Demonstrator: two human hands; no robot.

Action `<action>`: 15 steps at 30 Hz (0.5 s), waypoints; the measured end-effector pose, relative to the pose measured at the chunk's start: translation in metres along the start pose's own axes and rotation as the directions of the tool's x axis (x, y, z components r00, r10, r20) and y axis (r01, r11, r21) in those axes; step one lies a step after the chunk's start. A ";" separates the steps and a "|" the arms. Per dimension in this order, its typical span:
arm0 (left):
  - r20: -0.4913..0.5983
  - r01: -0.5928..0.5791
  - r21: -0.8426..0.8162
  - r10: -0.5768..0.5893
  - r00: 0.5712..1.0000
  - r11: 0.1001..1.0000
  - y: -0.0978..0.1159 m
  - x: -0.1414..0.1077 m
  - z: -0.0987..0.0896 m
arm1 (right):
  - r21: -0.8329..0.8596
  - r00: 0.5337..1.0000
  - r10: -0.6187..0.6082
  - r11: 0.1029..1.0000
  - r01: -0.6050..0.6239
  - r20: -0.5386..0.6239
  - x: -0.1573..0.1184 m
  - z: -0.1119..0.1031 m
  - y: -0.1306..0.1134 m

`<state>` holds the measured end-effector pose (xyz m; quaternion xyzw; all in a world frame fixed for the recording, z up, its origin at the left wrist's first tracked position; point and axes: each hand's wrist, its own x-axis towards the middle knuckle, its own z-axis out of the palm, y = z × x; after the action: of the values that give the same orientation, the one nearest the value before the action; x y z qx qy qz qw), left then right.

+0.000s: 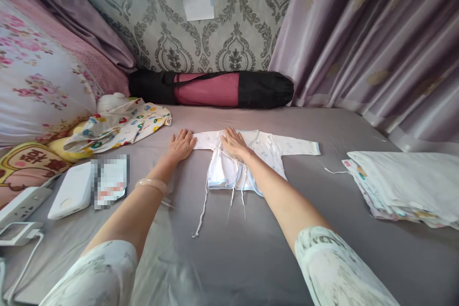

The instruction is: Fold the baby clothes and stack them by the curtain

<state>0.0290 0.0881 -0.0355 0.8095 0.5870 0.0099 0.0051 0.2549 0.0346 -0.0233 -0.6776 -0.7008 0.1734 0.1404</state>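
A small white baby shirt (224,169) with light blue trim lies spread flat, its sleeves stretched out to both sides. Several thin white tie strings (204,208) hang from its front onto the sheet. My left hand (182,145) rests flat on the end of the left sleeve, covering its cuff, with the fingers stretched out. On the upper chest of the shirt, near the left shoulder, lies my right hand (234,143), palm down with its fingers extended. Neither hand grips anything.
On the grey sheet (222,267), a stack of folded cloths (405,186) lies at right. A white power bank (71,190), a blurred-out item (110,180) and a power strip (25,205) are at left. Behind are a patterned garment (125,124) and a rolled mat (208,89).
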 end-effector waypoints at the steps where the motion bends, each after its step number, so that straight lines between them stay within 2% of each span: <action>1: -0.030 0.009 0.011 -0.009 1.000 1.000 0.001 -0.002 0.000 | 0.043 1.000 0.014 0.999 -0.014 0.004 -0.001 -0.008 0.004; 3: -0.085 0.018 0.003 -0.018 0.996 1.000 0.005 -0.009 -0.001 | 0.079 0.999 0.044 0.996 -0.041 -0.033 -0.010 -0.025 0.018; 7: -0.170 -0.067 -0.072 0.054 0.984 0.995 0.019 -0.030 -0.009 | -0.035 0.984 0.140 0.989 -0.144 -0.107 -0.048 -0.049 0.067; 11: -0.208 -0.232 -0.128 0.202 0.957 0.964 0.049 -0.051 -0.024 | -0.172 0.953 0.283 0.939 -0.298 -0.105 -0.079 -0.053 0.112; 15: -0.197 -0.375 -0.208 0.337 0.921 0.903 0.089 -0.067 -0.038 | -0.215 0.949 0.303 0.924 -0.315 -0.089 -0.085 -0.050 0.130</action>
<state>0.0916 -0.0036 0.0038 0.8932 0.4218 0.1454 0.0559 0.3974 -0.0444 -0.0310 -0.7955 -0.5964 0.0938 0.0519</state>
